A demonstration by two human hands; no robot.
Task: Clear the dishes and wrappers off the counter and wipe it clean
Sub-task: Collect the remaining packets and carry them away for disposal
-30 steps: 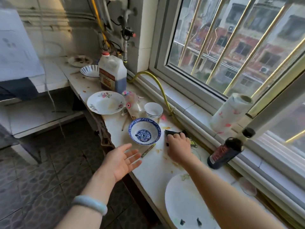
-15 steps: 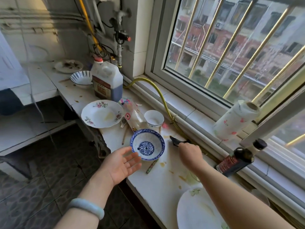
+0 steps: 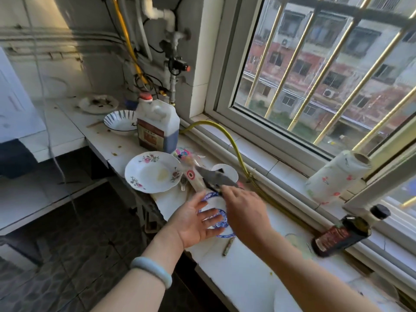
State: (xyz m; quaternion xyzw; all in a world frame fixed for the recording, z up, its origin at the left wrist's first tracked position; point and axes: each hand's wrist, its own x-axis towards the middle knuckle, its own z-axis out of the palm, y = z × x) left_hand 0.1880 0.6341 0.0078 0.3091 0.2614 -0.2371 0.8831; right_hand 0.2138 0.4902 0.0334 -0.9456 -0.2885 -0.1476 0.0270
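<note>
The counter (image 3: 243, 273) runs under the barred window, still strewn with crockery and streaked with yellowish spills near the dark bottle (image 3: 342, 235). A second ago the right hand (image 3: 245, 212) was pressing the rag (image 3: 216, 179) flat on the counter just beside the blue bowl (image 3: 219, 224); now the rag is lifted clear and swings over the bowl toward the wrapper (image 3: 191, 174), pinched at its near end between thumb and fingers. That suggests wiping has paused, probably because the dishes are in the way. The left hand (image 3: 193, 219) has moved in from the counter's edge and is spread open, palm up, fingers over the bowl's near rim; whether it touches the bowl I can't tell. The bowl lies between and under both hands. Beyond it sit the cup (image 3: 227, 171) and the flowered plate (image 3: 153, 171), the wrapper between them, then the jug (image 3: 157, 127), all well out of the left hand's reach.
</note>
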